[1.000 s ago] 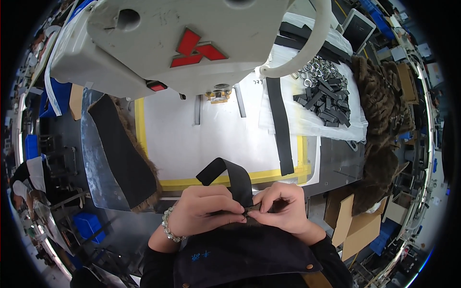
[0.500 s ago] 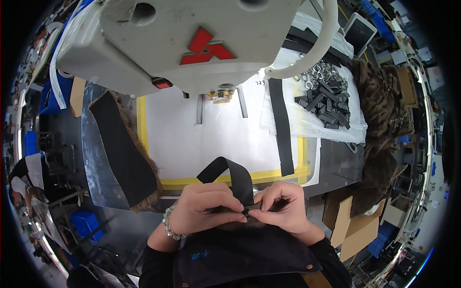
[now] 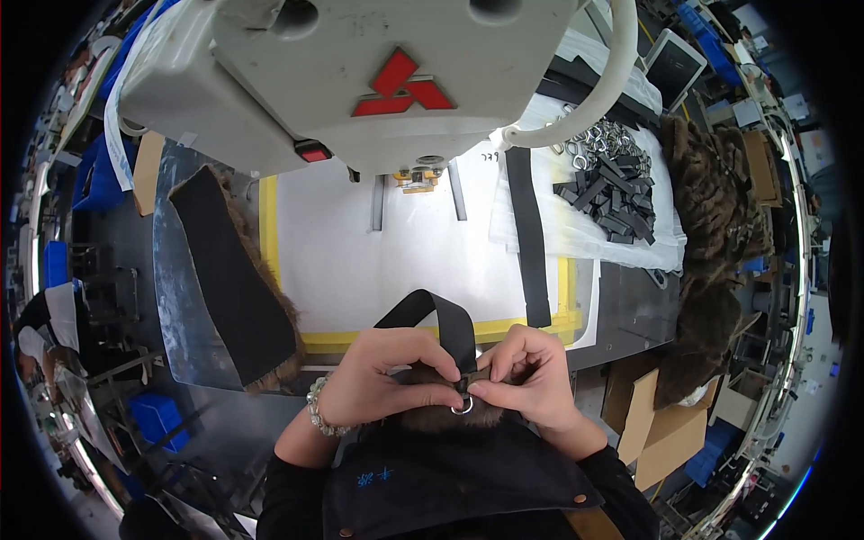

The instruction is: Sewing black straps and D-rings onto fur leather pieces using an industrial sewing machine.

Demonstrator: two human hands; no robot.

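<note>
Both hands meet just in front of the near table edge. My left hand [image 3: 382, 371], with a beaded bracelet at the wrist, pinches a small black webbing tab with a silver metal ring [image 3: 463, 409] showing below it. My right hand [image 3: 533, 382] pinches the right side of the same spot, thumb and forefinger pressed together. From between the hands a wide black strap [image 3: 456, 329] rises and curves over to the left. Brown fur [image 3: 450, 419] lies beneath the fingers. How the tab, strap and fur join is hidden by my fingertips.
A sewing machine head [image 3: 396, 117] overhangs a white, yellow-taped plate [image 3: 342, 270]. Another black strap [image 3: 528, 234] lies on its right. Beyond are metal rings [image 3: 612, 139] and black tabs [image 3: 616, 198]. Black-backed fur [image 3: 229, 270] lies left, brown fur [image 3: 715, 216] right, above a cardboard box [image 3: 675, 441].
The silver ring has come into view under my fingertips, and more fur shows beneath. My fingers have shifted slightly around the tab. The machine appears a little farther right in the view.
</note>
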